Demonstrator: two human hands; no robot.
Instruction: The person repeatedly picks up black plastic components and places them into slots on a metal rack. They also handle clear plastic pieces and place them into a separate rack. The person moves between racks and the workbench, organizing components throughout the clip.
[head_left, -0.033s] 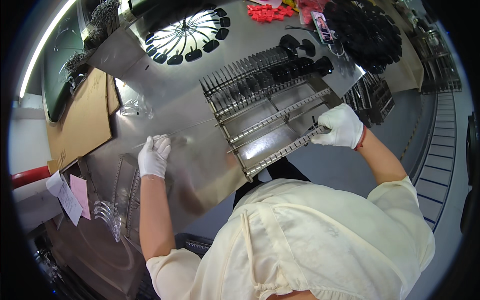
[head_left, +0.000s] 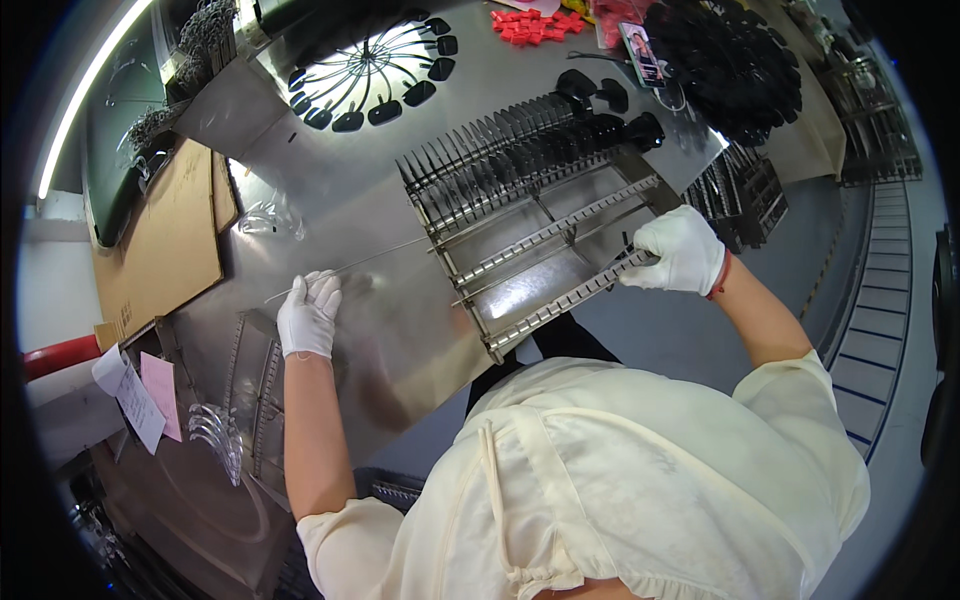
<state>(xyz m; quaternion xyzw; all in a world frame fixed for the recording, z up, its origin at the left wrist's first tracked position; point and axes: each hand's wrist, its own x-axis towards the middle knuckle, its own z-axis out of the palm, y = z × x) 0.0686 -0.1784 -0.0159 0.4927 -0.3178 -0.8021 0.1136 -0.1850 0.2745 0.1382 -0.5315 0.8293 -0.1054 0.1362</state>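
Head | left hand [head_left: 308, 318] pinches thin rod [head_left: 385, 252], far end unclear | right hand [head_left: 680, 252] grips rack [head_left: 560, 307], contact partly hidden

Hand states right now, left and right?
Left hand: closed, fingers pinching a thin metal rod.
Right hand: closed on the right end of the metal rack's near rail.

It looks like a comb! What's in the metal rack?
Dark pieces sit closely packed in the metal rack; tabletop shows through its gaps. What's directly under the pieces is hidden.
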